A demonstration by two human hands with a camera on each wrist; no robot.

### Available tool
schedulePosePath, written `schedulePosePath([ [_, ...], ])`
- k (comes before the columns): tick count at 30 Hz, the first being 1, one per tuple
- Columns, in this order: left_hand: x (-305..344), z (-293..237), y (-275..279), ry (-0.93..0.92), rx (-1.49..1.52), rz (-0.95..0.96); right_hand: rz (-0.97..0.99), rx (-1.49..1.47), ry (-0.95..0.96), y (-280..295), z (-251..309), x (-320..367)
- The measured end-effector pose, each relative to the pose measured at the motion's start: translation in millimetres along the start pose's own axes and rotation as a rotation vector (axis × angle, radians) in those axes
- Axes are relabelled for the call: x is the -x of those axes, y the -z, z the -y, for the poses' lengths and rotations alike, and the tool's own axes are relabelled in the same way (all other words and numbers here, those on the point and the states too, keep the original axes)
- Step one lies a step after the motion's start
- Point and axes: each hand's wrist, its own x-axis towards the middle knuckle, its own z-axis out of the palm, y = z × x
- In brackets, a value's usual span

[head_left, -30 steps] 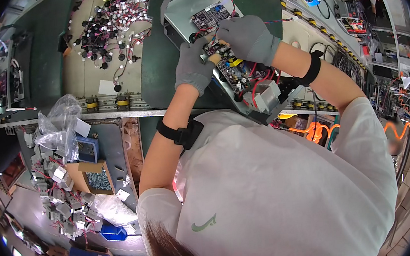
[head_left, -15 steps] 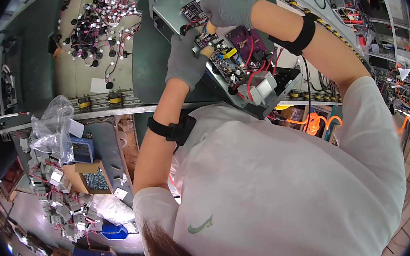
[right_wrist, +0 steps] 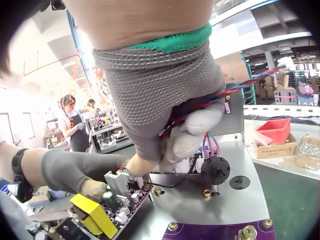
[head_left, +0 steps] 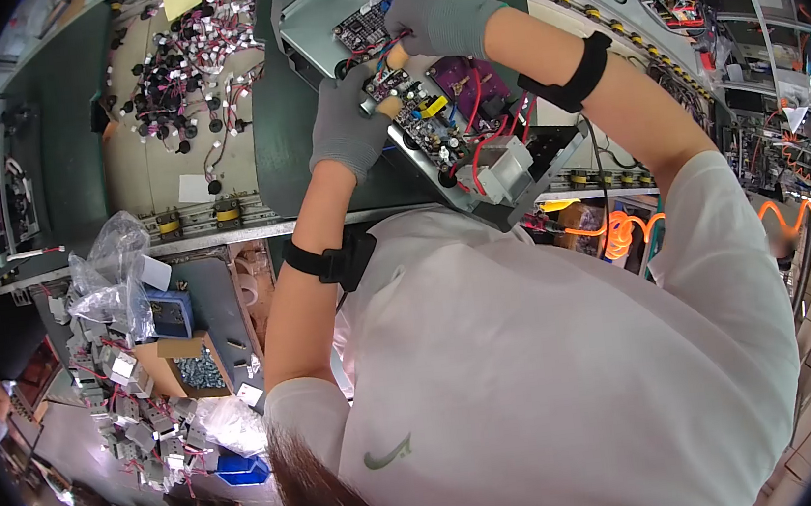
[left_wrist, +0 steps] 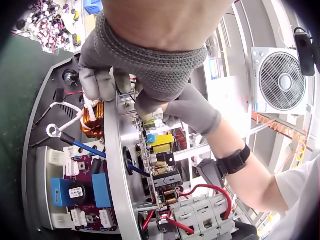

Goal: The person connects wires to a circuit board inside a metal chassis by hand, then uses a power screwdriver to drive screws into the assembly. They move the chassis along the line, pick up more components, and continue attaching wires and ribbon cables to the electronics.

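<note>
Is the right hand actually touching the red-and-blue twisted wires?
Touching. The right wrist view shows the twisted wires running into the right hand, between its palm and curled fingers.

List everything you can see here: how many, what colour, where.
Open chassis: one, grey, under the hands
Metal plate: one, silver, in chassis
Circuit boards: several, some purple, in chassis
Twisted wires: bundle, red and blue, at right hand
Wired connectors: many, mostly white and black, bench left
Cardboard box: one, brown, lower left
Bin: one, blue, lower left
Fan: one, pale, background
Smaller clutter: uncountable
Hands: two, grey-gloved, on chassis work
</note>
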Motion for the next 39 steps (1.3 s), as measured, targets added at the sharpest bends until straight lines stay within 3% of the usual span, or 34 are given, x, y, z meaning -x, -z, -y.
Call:
schedulePosePath([
  [5, 1, -1, -1, -0.022, 0.014, 0.011, -0.154, 0.036, 0.032, -4, -41, 53],
  [8, 1, -1, 0, -0.049, 0.012, -0.007, -0.029, 0.047, -0.125, 10, -55, 91],
  [12, 0, -4, 1, -0.057, -0.087, 0.050, -0.104, 0.127, -0.195, -21, -84, 126],
  [14, 0, -2, 1, -0.101, -0.088, -0.001, -0.185, 0.061, -0.047, -30, -84, 135],
  [22, 3, -12, 4, -0.044, -0.147, -0.005, -0.072, -0.084, -0.121, -62, -88, 117],
  [25, 7, -12, -2, -0.016, -0.142, -0.036, -0.027, -0.112, -0.062, -65, -92, 107],
  [28, 11, -14, -9, 0.025, -0.128, -0.093, 0.012, -0.355, -0.007, -73, -101, 101],
  [30, 18, -31, -7, 0.109, -0.091, -0.087, 0.089, -0.720, 0.093, -76, -105, 103],
  [31, 22, -39, -10, 0.116, -0.101, -0.099, 0.085, -0.723, 0.109, -82, -108, 103],
  [33, 37, -56, -19, 0.076, -0.157, -0.347, 0.049, -0.652, 0.188, -98, -113, 103],
  [35, 51, -91, -24, 0.022, -0.180, -0.402, 0.027, -0.669, 0.282, -108, -113, 101],
  [39, 58, -136, -42, -0.231, -0.286, 0.035, 0.015, -0.732, 0.487, -119, -119, 94],
])
